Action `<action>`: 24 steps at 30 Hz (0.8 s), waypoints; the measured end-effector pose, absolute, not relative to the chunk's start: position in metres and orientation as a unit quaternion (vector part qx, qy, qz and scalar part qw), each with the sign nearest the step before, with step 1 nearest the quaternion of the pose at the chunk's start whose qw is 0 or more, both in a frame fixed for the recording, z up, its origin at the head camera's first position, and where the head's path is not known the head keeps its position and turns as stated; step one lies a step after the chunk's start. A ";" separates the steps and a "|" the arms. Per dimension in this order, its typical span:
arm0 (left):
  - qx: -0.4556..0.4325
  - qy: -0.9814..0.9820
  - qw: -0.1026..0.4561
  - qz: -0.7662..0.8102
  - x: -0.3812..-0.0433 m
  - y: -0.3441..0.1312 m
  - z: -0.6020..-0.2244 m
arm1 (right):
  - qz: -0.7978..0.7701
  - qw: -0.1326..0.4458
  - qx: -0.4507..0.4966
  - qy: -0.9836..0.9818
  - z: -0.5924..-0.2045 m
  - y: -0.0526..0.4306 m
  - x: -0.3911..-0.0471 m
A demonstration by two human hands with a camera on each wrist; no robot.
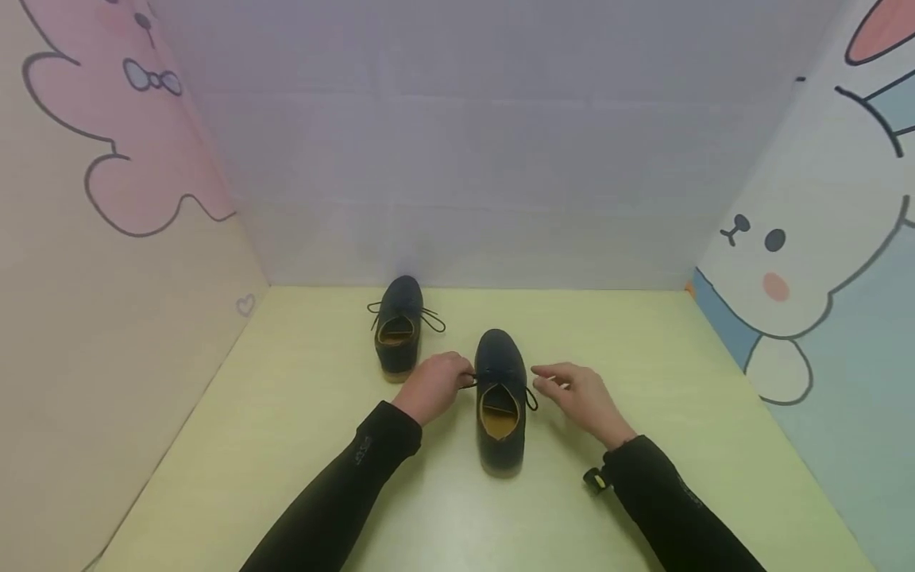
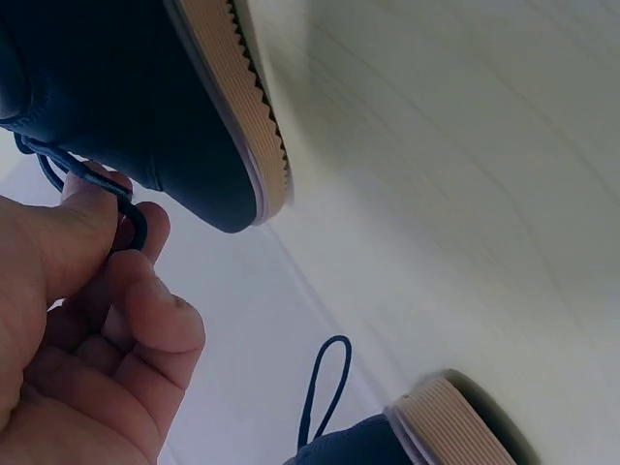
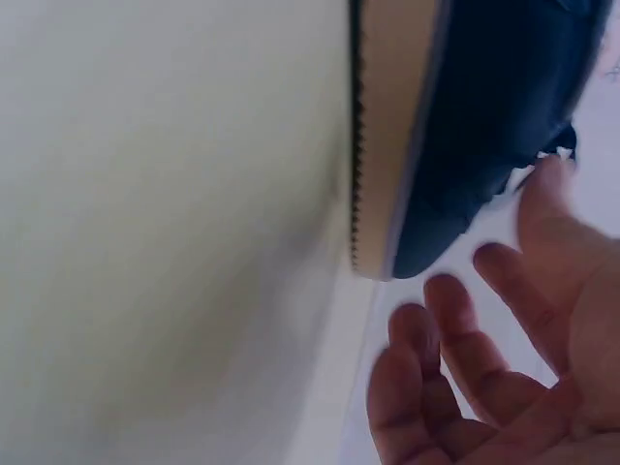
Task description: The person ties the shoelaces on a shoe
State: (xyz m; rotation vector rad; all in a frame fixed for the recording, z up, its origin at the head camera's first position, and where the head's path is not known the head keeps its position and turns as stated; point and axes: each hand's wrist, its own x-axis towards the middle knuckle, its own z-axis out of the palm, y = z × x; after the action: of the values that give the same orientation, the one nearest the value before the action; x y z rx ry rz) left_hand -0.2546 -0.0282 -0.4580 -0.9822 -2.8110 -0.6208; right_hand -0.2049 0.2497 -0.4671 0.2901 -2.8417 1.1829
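A dark navy lace-up shoe point(image 1: 500, 357) stands on the table between the two hands, toe pointing away. My left hand point(image 1: 434, 387) is at its left side and pinches a shoelace point(image 2: 82, 172) between thumb and fingers, as the left wrist view shows. On the right side a lace loop point(image 1: 531, 399) hangs from the shoe. Beside it, my right hand point(image 1: 579, 397) has its fingers spread and relaxed, holding nothing. In the right wrist view the thumb point(image 3: 550, 208) is close to the laces; whether it touches them I cannot tell.
A second matching shoe point(image 1: 400, 318) stands farther back to the left, its laces sticking out on both sides. The pale yellow table point(image 1: 300, 445) meets a whitish back wall point(image 1: 457, 175) and side walls with cartoon drawings. A small black object point(image 1: 595, 481) is at the right sleeve.
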 end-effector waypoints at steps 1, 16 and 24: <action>-0.319 -0.923 0.046 -0.210 -0.255 -0.028 -0.457 | 0.389 0.030 0.099 -0.915 -0.465 0.247 -0.206; -0.157 -0.888 -0.040 -0.431 -0.240 -0.039 -0.479 | 0.414 0.034 0.083 -0.906 -0.464 0.235 -0.213; -0.127 -0.880 -0.011 -0.458 -0.241 -0.054 -0.482 | 0.402 0.031 0.071 -0.913 -0.469 0.251 -0.214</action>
State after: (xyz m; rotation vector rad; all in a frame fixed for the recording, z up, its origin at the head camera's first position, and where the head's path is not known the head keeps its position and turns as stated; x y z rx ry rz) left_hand -0.2414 -0.0543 -0.4816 -0.4021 -2.7831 -1.4504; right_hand -0.2139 0.2508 -0.4686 0.2195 -2.8111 1.2371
